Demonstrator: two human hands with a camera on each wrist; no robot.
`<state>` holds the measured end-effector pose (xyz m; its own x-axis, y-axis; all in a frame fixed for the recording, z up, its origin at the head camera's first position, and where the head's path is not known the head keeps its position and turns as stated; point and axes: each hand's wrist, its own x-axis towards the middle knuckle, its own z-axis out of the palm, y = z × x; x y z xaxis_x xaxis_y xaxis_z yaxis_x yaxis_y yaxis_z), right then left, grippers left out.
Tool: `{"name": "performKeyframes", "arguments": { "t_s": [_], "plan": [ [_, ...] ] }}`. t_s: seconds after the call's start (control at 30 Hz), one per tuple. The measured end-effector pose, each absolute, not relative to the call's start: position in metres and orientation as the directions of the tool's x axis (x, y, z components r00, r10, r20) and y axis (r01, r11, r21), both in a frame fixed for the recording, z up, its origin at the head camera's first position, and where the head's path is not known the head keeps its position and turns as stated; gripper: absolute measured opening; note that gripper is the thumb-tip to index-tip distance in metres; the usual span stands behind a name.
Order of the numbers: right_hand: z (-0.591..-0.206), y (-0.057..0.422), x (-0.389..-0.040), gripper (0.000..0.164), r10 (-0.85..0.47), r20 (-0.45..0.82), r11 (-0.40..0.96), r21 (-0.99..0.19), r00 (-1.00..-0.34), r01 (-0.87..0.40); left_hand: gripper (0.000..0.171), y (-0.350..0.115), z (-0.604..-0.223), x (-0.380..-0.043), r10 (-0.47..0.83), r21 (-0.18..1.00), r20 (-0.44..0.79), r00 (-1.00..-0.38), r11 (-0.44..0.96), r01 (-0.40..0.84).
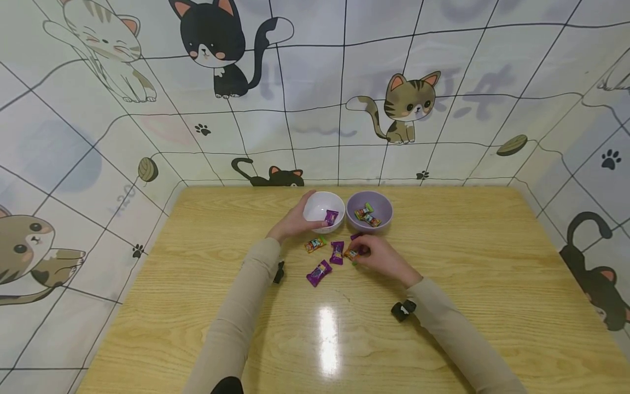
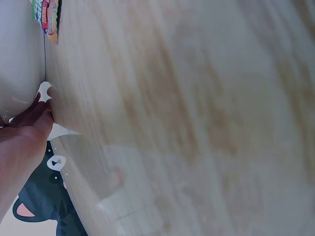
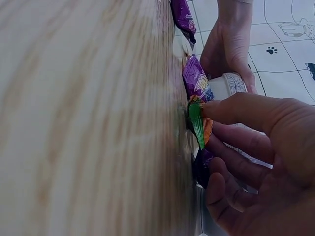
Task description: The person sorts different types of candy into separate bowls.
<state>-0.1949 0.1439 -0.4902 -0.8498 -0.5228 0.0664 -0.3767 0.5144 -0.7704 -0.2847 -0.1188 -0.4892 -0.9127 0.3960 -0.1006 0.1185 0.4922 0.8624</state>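
Note:
My left hand [image 1: 295,220] holds the white bowl [image 1: 316,207] from its left side, thumb near the front rim and fingers round the back. One purple-wrapped candy [image 1: 331,217] lies in that bowl. Between thumb and fingertips, my right hand [image 1: 383,256] pinches an orange-and-green wrapped candy [image 3: 199,123] low at the table surface. Purple candies [image 1: 337,253] lie beside it, one partly hidden behind the right hand. Nearer to me is another purple candy [image 1: 319,272]. An orange-and-green candy [image 1: 315,244] rests in front of the white bowl.
A lilac bowl [image 1: 369,196] stands right of the white one, with orange-and-green candies [image 1: 372,220] inside. Both bowls are toward the back of the wooden table [image 1: 197,306]. Behind and at the sides hangs a cat-patterned covering [image 1: 315,82].

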Motion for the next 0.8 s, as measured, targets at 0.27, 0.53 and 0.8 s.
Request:
{"name": "performKeyframes", "arguments": {
  "t_s": [0.27, 0.53, 0.8],
  "plan": [
    [-0.4871, 0.1438, -0.193, 0.023, -0.55, 0.071, 0.512, -0.758, -0.832, -0.403, 0.1, -0.1201, -0.4901, -0.2854, 0.402, 0.851, -0.099, -0.91, 0.508, 0.132],
    [-0.4881, 0.1428, -0.1945, 0.026, -0.547, 0.034, 0.534, -0.756, -0.837, -0.38, 0.101, -0.1193, -0.4886, -0.2853, 0.405, 0.853, -0.096, -0.909, 0.504, 0.135],
    [-0.4909, 0.1418, -0.1932, 0.026, -0.557, 0.063, 0.515, -0.756, -0.828, -0.404, 0.1, -0.1191, -0.49, -0.2855, 0.405, 0.855, -0.097, -0.909, 0.502, 0.132]
  ]
}}
